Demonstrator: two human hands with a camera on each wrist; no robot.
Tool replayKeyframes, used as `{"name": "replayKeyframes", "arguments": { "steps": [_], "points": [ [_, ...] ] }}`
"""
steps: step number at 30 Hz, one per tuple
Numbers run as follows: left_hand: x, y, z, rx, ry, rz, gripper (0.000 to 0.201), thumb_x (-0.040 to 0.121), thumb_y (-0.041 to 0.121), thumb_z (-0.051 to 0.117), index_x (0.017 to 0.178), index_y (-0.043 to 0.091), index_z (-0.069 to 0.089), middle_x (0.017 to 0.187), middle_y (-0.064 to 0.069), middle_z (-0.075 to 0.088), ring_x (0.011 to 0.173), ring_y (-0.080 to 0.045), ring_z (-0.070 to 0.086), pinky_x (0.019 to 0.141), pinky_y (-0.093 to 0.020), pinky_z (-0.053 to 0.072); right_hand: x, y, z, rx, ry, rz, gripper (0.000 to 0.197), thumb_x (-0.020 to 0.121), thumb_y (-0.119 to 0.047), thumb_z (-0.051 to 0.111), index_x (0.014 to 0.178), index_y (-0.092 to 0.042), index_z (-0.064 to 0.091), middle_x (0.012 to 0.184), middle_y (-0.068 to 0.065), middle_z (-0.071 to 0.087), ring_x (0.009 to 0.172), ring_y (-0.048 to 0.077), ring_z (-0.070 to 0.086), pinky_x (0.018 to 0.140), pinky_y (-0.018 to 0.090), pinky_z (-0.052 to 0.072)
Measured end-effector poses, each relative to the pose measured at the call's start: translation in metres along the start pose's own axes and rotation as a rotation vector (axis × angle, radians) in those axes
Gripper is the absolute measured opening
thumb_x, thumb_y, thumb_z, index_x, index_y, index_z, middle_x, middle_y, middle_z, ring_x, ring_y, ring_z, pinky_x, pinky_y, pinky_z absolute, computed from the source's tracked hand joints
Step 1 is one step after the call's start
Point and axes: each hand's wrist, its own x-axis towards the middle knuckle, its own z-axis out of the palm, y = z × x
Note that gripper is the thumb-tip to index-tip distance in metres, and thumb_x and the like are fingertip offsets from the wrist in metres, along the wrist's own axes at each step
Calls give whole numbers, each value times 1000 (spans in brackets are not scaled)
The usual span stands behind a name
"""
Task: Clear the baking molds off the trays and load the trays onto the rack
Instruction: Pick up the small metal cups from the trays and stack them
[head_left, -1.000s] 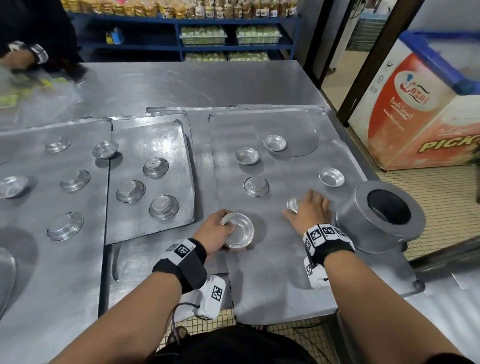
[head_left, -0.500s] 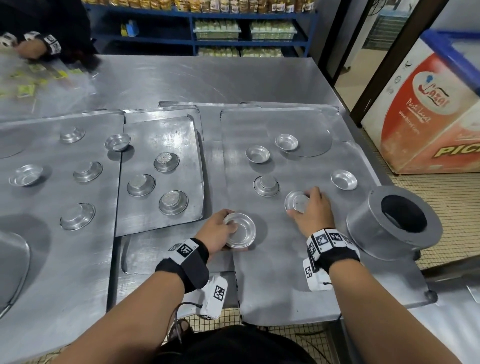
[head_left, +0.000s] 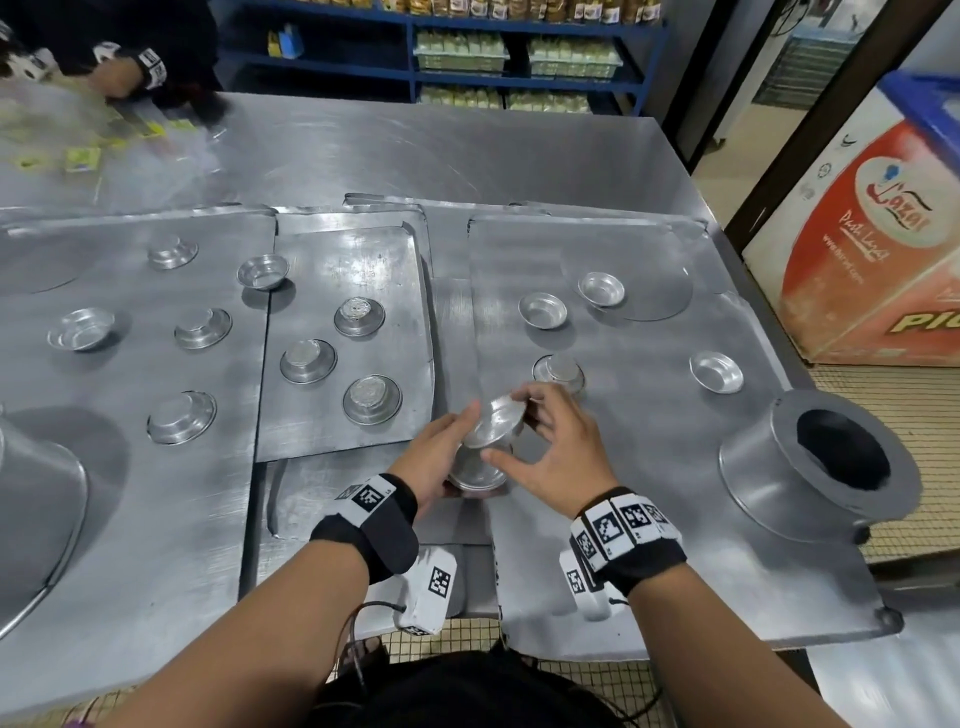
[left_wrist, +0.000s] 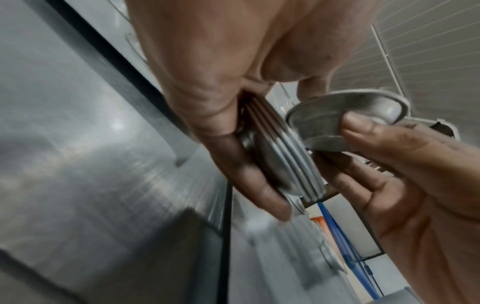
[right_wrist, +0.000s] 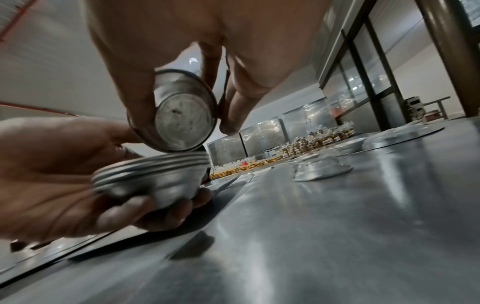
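Observation:
My left hand (head_left: 441, 457) grips a nested stack of small round metal molds (head_left: 475, 470) (left_wrist: 283, 164) (right_wrist: 150, 174), lifted just above the near edge of the right tray (head_left: 649, 467). Directly over that stack my right hand (head_left: 540, 447) pinches a single mold (head_left: 496, 421) (left_wrist: 345, 117) (right_wrist: 182, 115) between thumb and fingers, tilted with its base toward my wrist. Loose molds lie on the right tray, some upright (head_left: 543, 310), one upside down (head_left: 560, 370). More molds sit on the middle tray (head_left: 363, 447) and on the left tray (head_left: 130, 493).
A large metal funnel-shaped ring (head_left: 821, 462) lies at the right tray's near right corner. Another person's hands (head_left: 119, 78) work at the table's far left among packets. A freezer chest (head_left: 872, 244) stands right of the table, blue shelves (head_left: 519, 52) behind.
My right hand has picked one mold off the right tray and brought it left over the stack. My left hand has lifted the stack off the tray.

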Motion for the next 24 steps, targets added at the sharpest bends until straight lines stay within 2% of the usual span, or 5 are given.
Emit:
{"name": "replayKeyframes", "arguments": {
  "steps": [8,12,18,21,24],
  "points": [
    [-8,-3,-33,-124,94,85,30,93,6,59,123,4,59,110,-26,66,96,-35,65,91,-69,46,9,-11,41,10,-174,2,54,65,-24,89,103,-35,52,129,-20,59,114,-1,61,102,27,50],
    [-13,-6,-57,-128,162,157,31,92,-2,56,122,4,59,104,-22,66,93,-34,64,84,-60,52,18,-14,60,25,-286,21,64,68,-33,86,123,-26,54,131,-18,60,120,-3,57,107,32,46],
    [-28,-11,-90,-132,241,228,32,92,-6,55,120,9,58,97,-14,66,84,-27,64,59,-35,57,33,-27,88,59,-462,11,69,66,-33,86,124,-33,49,121,-15,66,117,3,60,105,38,46],
    [-33,-15,-104,-107,310,244,27,92,-5,55,117,5,58,96,-15,64,83,-27,63,61,-37,57,43,-29,101,-38,-554,-15,80,61,-41,87,129,-40,45,129,-14,63,122,3,57,108,37,44],
    [-38,-20,-121,-81,384,255,26,91,-6,55,112,7,61,94,-14,64,87,-28,61,79,-48,55,55,-35,110,-163,-662,-92,91,62,-43,87,140,-37,40,136,-13,57,126,2,52,109,33,42]
  ]
}}
